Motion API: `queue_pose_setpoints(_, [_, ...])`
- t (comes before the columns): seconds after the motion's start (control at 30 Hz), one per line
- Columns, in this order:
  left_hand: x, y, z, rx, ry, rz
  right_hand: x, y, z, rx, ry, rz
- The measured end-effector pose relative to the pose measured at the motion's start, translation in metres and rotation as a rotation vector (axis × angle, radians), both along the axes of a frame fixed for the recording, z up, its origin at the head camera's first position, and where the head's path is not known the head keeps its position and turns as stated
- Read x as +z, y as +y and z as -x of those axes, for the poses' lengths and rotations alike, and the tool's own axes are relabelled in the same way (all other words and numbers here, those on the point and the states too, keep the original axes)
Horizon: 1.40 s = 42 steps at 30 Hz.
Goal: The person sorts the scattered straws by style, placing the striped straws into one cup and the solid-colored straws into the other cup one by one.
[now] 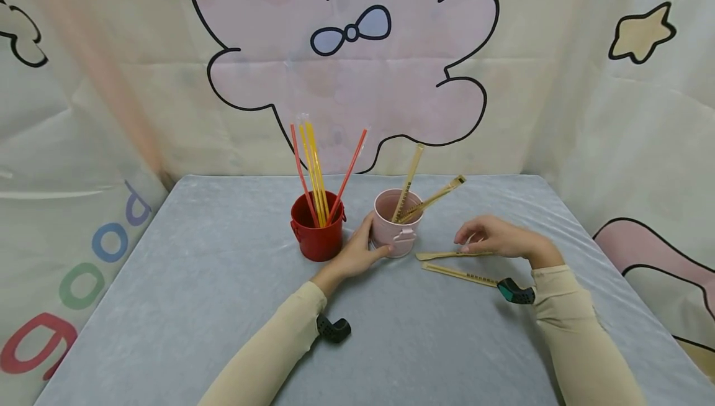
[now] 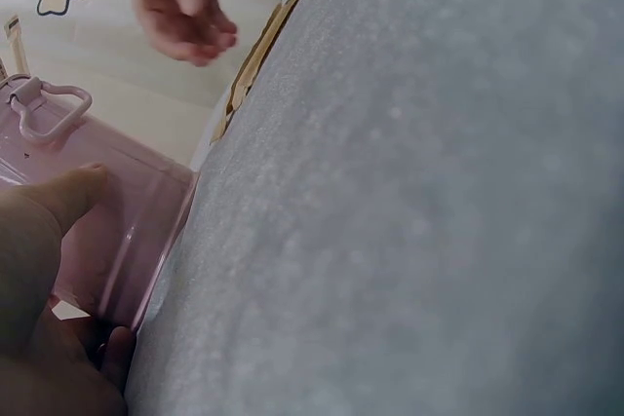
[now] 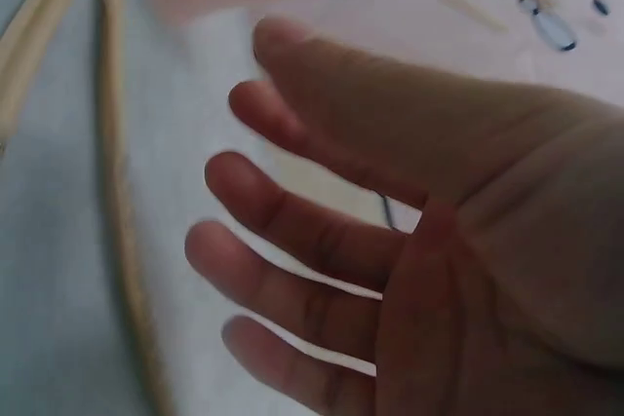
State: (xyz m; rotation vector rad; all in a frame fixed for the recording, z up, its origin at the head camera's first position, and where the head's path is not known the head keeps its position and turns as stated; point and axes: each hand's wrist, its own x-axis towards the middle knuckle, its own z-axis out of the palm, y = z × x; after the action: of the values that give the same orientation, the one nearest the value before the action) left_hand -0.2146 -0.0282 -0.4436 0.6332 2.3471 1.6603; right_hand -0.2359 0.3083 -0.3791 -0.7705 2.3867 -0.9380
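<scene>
My left hand [image 1: 355, 252] grips the pink bucket [image 1: 393, 238] low on its side, thumb across the front and fingers round the left; the left wrist view shows the thumb [image 2: 73, 197] against its wall. Two slim tan sticks with dark print, one upright stick [image 1: 410, 176] and one leaning stick [image 1: 441, 193], stand in this bucket. Just right of it, my right hand [image 1: 497, 236] hovers over a tan stick [image 1: 441, 256] on the table. Its fingers [image 3: 292, 211] are loosely bent and apart, with nothing held. A second printed tan stick [image 1: 458, 273] lies nearer to me.
Left of the pink bucket stands a red bucket [image 1: 319, 241] holding orange-red straws [image 1: 352, 167] and yellow straws [image 1: 314, 164]. A grey-blue cloth covers the table [image 1: 184, 282]. Behind the table hangs a printed curtain [image 1: 346, 89], its side panels flanking it.
</scene>
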Motion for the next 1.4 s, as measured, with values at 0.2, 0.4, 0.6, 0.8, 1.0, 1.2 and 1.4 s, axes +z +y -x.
queue_pose_setpoints(0.2, [-0.011,0.001,0.006,0.008,0.01,0.008,-0.021,0.011,0.01,-0.015,-0.028,-0.058])
queue_pose_setpoints(0.4, [-0.016,0.001,0.009,0.018,0.004,0.019,-0.027,0.007,0.012,-0.024,-0.008,-0.068])
queue_pose_setpoints(0.6, [0.006,0.0,-0.003,0.001,-0.013,-0.008,-0.027,0.005,0.014,-0.035,0.027,-0.092])
queue_pose_setpoints(0.8, [0.024,-0.003,-0.012,-0.011,-0.014,0.012,-0.022,0.006,0.012,-0.047,0.112,-0.114])
queue_pose_setpoints(1.0, [0.007,0.0,-0.003,-0.018,-0.001,-0.003,-0.009,0.006,0.005,-0.038,0.137,-0.072])
queue_pose_setpoints(1.2, [-0.017,0.002,0.008,0.004,0.01,0.007,0.0,0.003,-0.001,0.0,0.142,0.017])
queue_pose_setpoints(1.4, [-0.017,0.001,0.008,0.006,-0.003,0.017,0.009,0.0,-0.004,0.011,0.15,0.116])
